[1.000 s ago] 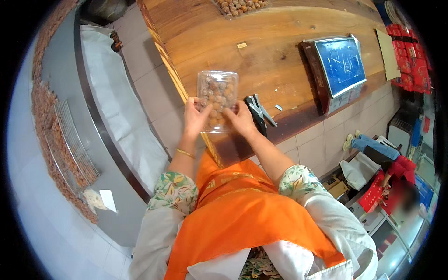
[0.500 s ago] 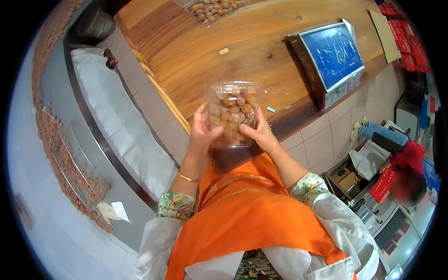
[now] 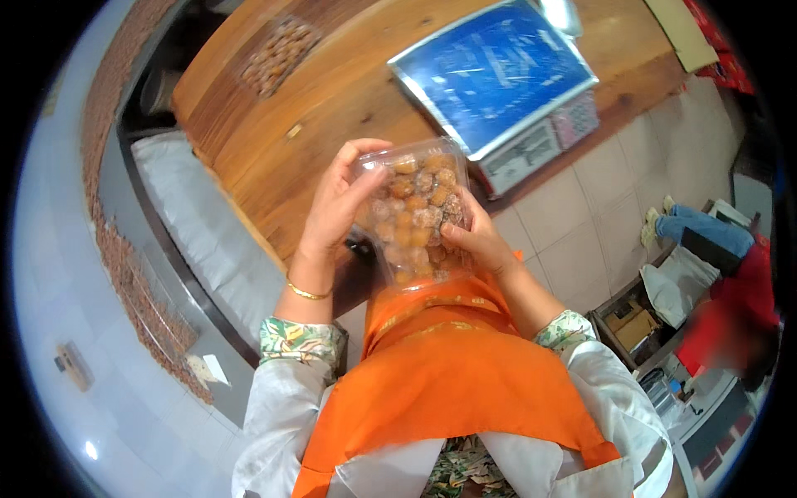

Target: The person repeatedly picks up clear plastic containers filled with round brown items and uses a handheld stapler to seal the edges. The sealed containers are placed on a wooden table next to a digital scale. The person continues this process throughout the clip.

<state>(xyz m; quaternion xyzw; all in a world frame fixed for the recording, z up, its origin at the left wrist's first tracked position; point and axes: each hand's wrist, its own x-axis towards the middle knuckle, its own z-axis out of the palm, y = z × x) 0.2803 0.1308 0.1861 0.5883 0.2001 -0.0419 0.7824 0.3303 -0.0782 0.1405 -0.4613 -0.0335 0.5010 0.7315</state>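
Note:
A clear plastic box [image 3: 419,217] packed with round brown, pale-dusted sweets is held in front of my orange apron, tilted slightly. My left hand [image 3: 339,195] grips its far left corner, thumb over the top and fingers around the edge. On the right side, my right hand [image 3: 480,234] clasps the box with the thumb on top and the other fingers mostly hidden. The lid appears to be on. Just beyond the box stands a scale with a scratched blue platform [image 3: 498,70].
Another tray of similar sweets [image 3: 278,56] lies at the far left of the wooden table [image 3: 249,149]. A white-covered long surface [image 3: 199,207] runs along the left. At right, a person in red and jeans [image 3: 718,228] is beside an open drawer or crate [image 3: 627,328].
My view has turned rightward, so the scale appears closer to the middle. My left hand has shifted up to the box's far left corner, and the box has tilted.

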